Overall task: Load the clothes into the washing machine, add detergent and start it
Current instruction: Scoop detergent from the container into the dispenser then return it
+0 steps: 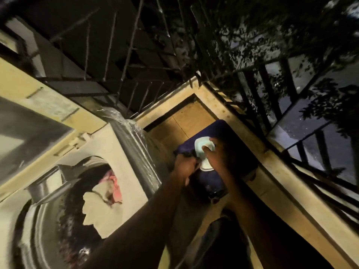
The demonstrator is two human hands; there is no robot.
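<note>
The front-loading washing machine stands at left with its round opening uncovered. Inside lie a pink garment and a white garment. To its right a dark blue container sits on the floor. My left hand is closed on a dark cloth at the container's near edge. My right hand grips a pale white-green object over the container. I cannot tell what that object is.
The scene is dim and the view is strongly tilted. A low yellowish parapet wall with black metal railing runs along the right. A grille and tree foliage lie beyond. The tiled floor shows behind the container.
</note>
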